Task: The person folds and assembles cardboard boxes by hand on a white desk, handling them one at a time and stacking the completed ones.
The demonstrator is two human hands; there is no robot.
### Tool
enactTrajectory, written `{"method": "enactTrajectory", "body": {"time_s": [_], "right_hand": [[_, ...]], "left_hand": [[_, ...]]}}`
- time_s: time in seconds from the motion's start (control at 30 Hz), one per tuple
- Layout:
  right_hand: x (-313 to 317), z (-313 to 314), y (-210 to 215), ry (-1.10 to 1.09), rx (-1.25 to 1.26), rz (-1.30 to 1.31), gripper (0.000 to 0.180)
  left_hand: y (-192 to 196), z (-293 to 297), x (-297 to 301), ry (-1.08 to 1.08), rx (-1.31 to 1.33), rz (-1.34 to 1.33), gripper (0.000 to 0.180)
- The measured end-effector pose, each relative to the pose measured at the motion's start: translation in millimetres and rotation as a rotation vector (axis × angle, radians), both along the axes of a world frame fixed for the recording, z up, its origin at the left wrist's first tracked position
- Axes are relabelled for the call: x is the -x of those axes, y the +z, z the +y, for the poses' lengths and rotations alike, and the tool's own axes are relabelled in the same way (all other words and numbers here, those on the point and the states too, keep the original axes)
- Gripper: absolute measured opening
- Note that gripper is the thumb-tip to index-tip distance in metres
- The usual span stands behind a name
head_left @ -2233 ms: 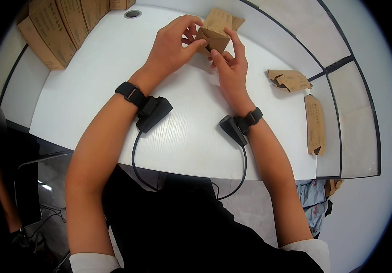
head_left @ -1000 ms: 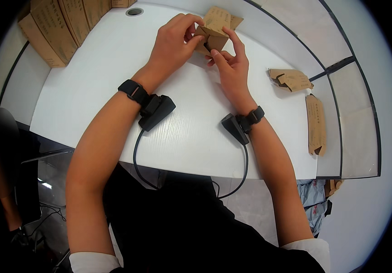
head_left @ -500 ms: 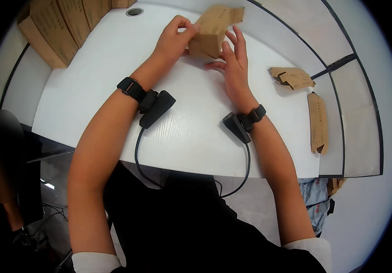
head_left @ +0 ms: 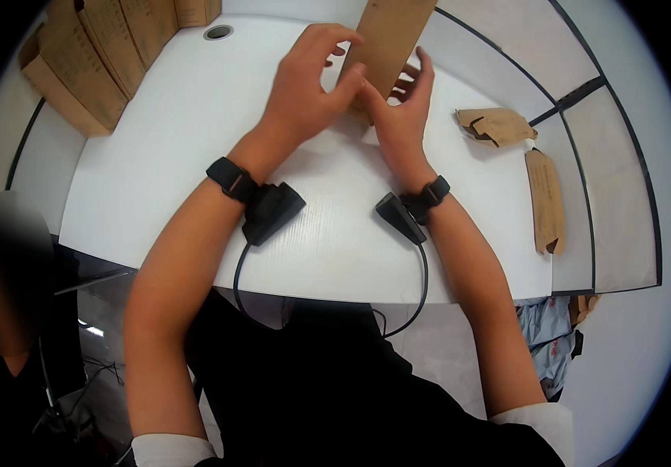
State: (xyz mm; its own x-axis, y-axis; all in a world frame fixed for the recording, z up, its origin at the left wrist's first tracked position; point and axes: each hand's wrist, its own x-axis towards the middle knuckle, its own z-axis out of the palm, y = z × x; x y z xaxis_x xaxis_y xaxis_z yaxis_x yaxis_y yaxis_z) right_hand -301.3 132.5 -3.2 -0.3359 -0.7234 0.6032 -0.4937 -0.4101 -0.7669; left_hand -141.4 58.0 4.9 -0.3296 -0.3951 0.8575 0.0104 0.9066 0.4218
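Observation:
A brown cardboard box (head_left: pixel 390 43), long and flat, stands tilted above the far middle of the white table (head_left: pixel 195 156). My left hand (head_left: pixel 308 82) grips its left edge with thumb and fingers. My right hand (head_left: pixel 401 109) presses against its lower right side, fingers spread upward. Both wrists wear black bands with small black devices and cables hanging toward me.
A row of flat brown cardboard pieces (head_left: pixel 86 54) leans at the far left of the table. A crumpled brown carton (head_left: pixel 495 124) and a flat one (head_left: pixel 545 198) lie at the right. A round cable hole (head_left: pixel 218 32) sits at the far edge. A blurred person (head_left: pixel 0 272) is at the left.
The small folded box has been opened out and raised into a longer, upright shape between both hands. The hands shifted slightly apart along its sides.

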Motion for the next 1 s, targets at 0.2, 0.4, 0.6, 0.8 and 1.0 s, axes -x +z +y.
{"method": "enactTrajectory", "body": {"time_s": [0.2, 0.4, 0.6, 0.8, 1.0], "right_hand": [[9.1, -2.2, -3.0, 0.017, 0.193, 0.274, 0.071], [4.7, -6.0, -9.8, 0.055, 0.16, -0.109, 0.058], [0.3, -6.3, -1.1, 0.359, -0.167, -0.269, 0.058], [-9.0, -3.8, -2.3, -0.01, 0.035, 0.097, 0.086], [-10.4, -16.8, -7.9, 0.195, 0.002, 0.278, 0.092]], "left_hand": [[-8.2, 8.8, 12.0, -0.083, -0.553, 0.107, 0.078], [-5.2, -7.2, -6.1, -0.597, -1.198, 0.328, 0.056], [-20.9, -23.9, -0.2, -0.123, -0.616, -0.028, 0.049], [2.7, 35.4, 26.6, 0.293, -0.24, 0.176, 0.083], [23.6, -4.6, -19.4, 0.386, -0.668, 0.255, 0.072]]}}
